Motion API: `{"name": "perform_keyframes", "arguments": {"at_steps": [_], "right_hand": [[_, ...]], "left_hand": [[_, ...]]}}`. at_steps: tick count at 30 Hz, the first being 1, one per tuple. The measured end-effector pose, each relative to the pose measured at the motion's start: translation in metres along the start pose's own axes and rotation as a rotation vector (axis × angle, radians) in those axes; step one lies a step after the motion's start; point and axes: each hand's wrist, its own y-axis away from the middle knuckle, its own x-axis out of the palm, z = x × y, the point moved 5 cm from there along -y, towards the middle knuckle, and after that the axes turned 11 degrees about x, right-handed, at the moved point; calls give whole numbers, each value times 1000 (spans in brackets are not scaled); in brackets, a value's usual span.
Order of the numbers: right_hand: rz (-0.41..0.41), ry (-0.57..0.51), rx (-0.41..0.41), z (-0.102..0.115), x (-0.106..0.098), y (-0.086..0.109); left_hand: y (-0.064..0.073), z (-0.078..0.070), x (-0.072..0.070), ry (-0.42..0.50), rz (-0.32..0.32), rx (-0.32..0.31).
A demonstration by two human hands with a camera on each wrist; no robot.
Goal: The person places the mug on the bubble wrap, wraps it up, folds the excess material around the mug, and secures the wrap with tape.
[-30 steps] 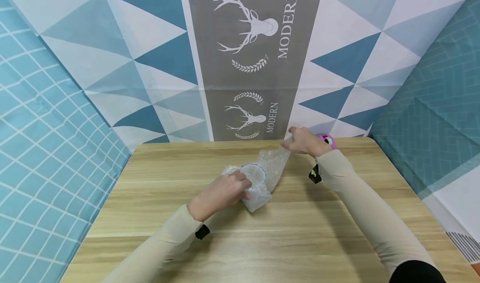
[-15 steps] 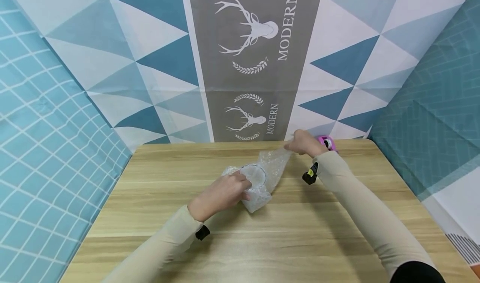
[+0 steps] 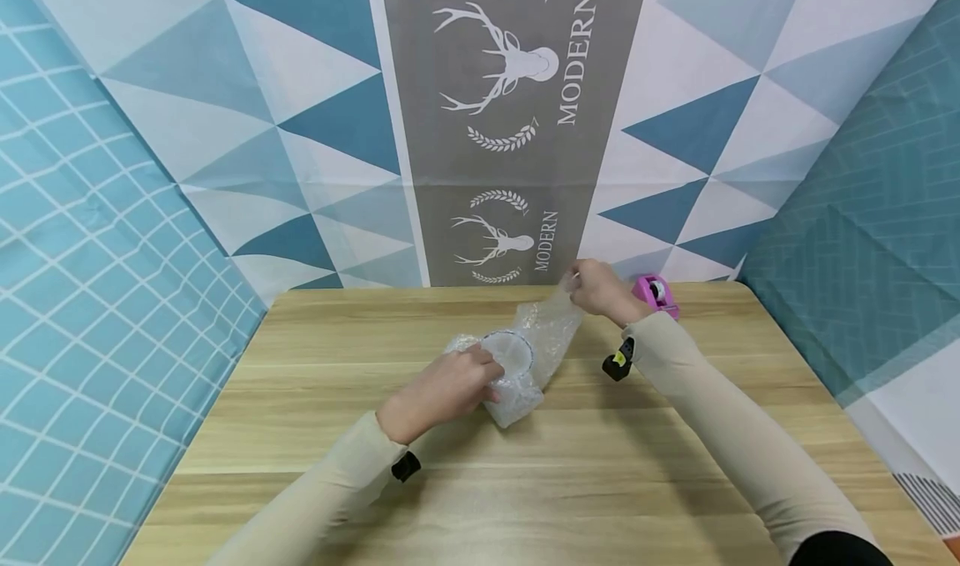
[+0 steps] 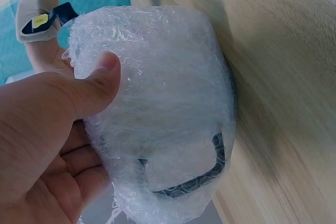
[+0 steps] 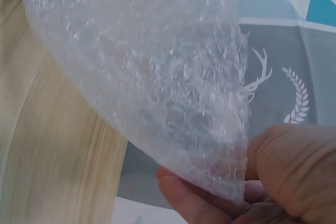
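Note:
A round-rimmed white cup [image 3: 513, 353] sits wrapped in clear bubble wrap [image 3: 551, 328] near the middle of the table. My left hand [image 3: 447, 387] grips the wrapped cup from the side; in the left wrist view its thumb [image 4: 102, 80] presses on the wrap. A dark curved band [image 4: 197, 183], possibly the handle, shows through the layers there. At the table's far edge, my right hand [image 3: 600, 289] pinches the loose end of the bubble wrap, which stretches up between both hands. The right wrist view shows that sheet [image 5: 157, 72] held at its corner between thumb and fingers.
A pink tape dispenser [image 3: 657, 294] stands just right of my right hand, by the back edge of the wooden table [image 3: 585, 466]. Behind the table hangs a patterned backdrop [image 3: 502, 157], with blue sheets at both sides.
My right hand has moved slightly down and back left with the wrap's end, after shifting a little right. More of the tape dispenser shows. The left hand keeps its hold.

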Motion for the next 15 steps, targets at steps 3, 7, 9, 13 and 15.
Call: {"name": "perform_keyframes", "arguments": {"at_steps": [3,7,9,13,15], "right_hand": [[-9,-26,-22,5,0,3],[-43,-40,-67,10,0,9],[-62,-38,-91,12,0,11],[-93,-36,-121,15,1,15],[-108,-38,-138,15,1,18]], "left_hand": [[0,1,0,1,6,-4],[0,1,0,3,10,-5],[0,1,0,2,8,-3],[0,1,0,-1,1,-1],[1,1,0,-4,0,-1]]}}
